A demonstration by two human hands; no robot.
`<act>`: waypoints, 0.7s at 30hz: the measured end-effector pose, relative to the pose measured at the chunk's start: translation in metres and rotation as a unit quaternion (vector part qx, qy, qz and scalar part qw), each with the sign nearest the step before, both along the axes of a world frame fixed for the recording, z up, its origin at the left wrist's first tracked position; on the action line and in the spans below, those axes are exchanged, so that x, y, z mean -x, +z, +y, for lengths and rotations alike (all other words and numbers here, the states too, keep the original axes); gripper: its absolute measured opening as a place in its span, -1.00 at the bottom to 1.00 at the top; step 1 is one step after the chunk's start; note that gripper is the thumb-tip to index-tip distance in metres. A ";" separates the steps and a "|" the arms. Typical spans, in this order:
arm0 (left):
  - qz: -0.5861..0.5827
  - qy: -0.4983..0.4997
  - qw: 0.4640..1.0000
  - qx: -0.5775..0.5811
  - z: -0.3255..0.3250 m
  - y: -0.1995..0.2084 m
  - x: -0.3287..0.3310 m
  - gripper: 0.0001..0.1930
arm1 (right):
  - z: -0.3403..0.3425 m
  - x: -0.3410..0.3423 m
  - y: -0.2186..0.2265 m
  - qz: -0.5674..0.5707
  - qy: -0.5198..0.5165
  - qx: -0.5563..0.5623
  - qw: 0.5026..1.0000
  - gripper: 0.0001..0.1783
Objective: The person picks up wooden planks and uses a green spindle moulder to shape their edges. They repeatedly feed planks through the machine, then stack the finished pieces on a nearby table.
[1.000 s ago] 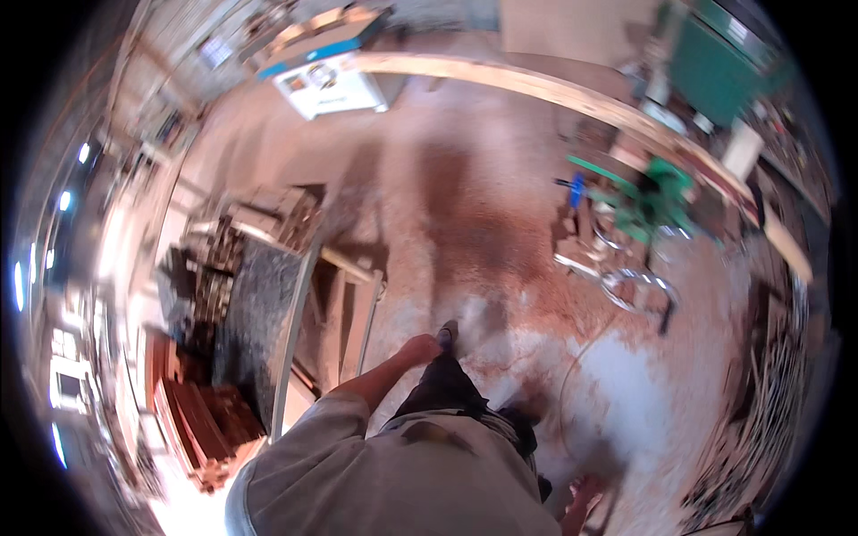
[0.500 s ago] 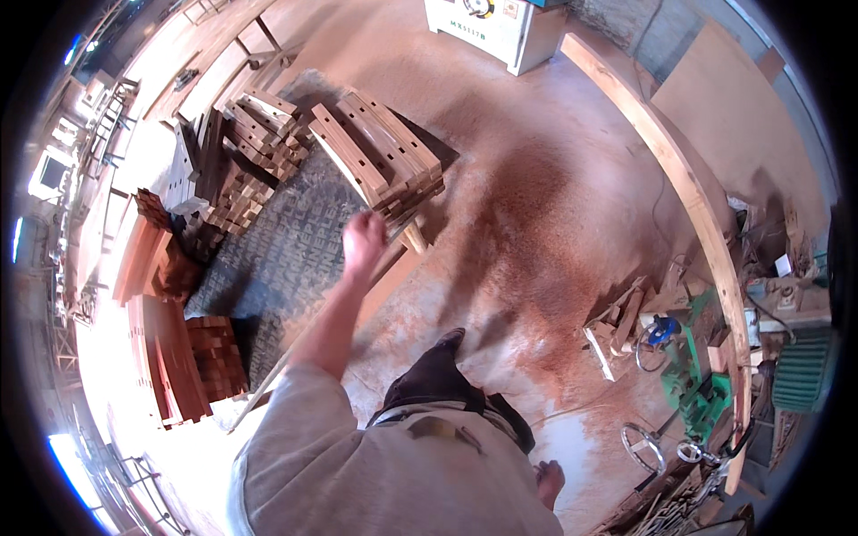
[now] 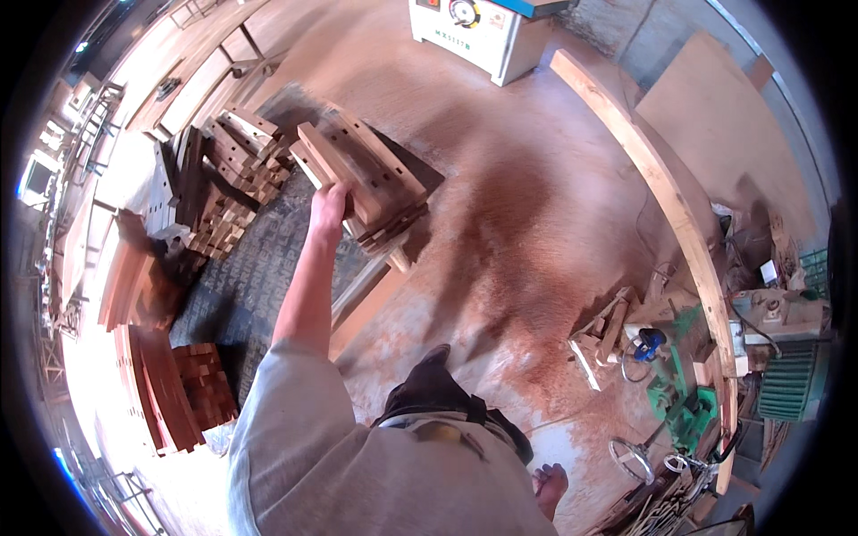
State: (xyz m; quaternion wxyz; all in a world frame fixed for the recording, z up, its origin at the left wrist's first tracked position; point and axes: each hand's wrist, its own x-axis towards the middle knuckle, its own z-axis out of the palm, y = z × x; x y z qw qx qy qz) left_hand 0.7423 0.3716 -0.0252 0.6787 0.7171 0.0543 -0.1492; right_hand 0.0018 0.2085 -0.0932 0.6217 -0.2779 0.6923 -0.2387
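Note:
My left hand (image 3: 332,205) reaches forward and is closed round the near end of a wooden slat (image 3: 323,154). That slat lies tilted along the left side of a stack of wooden slats (image 3: 386,186), which have dark slots cut in them. The far end of the slat points away from me. My right hand (image 3: 550,487) hangs low at my right side, its fingers curled, with nothing visible in it.
Stacked wood blocks (image 3: 234,228) and reddish curved pieces (image 3: 156,384) stand to the left on a dark printed sheet (image 3: 255,272). A white machine (image 3: 474,36) stands far ahead. At right are a long plank (image 3: 666,188) and a green machine with handwheels (image 3: 684,402).
My left hand has moved forward and left onto the slat and closed on it. The slat now sits tilted at the stack's left side. My right hand still hangs low.

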 end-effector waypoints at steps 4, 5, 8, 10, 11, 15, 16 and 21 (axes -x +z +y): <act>0.053 -0.057 0.968 0.237 -0.053 0.027 0.107 -0.78 | -0.017 -0.057 0.042 0.035 0.086 0.056 0.994 -0.60; 0.057 -0.155 0.961 0.222 -0.063 0.026 0.128 -0.79 | -0.023 -0.084 0.059 0.044 0.117 0.091 0.988 -0.64; 0.067 -0.264 0.920 0.281 -0.123 0.040 0.223 -0.75 | -0.043 -0.146 0.098 -0.071 0.219 0.184 0.956 -0.50; 0.112 -0.330 0.884 0.310 -0.153 0.040 0.286 -0.71 | -0.054 -0.162 0.088 -0.182 0.266 0.232 0.918 -0.39; 0.131 -0.352 0.876 0.302 -0.164 0.042 0.320 -0.71 | -0.057 -0.169 0.090 -0.215 0.306 0.318 0.871 -0.35; 0.136 -0.439 0.856 0.236 -0.189 0.052 0.431 -0.72 | -0.063 -0.145 0.135 -0.232 0.173 0.275 0.917 -0.54; 0.151 -0.425 0.858 0.246 -0.198 0.070 0.450 -0.73 | -0.064 -0.123 0.126 -0.290 0.122 0.276 0.908 -0.59; 0.205 -0.363 0.851 0.319 -0.237 0.056 0.447 -0.71 | -0.076 0.000 0.140 -0.235 0.066 0.312 0.918 -0.74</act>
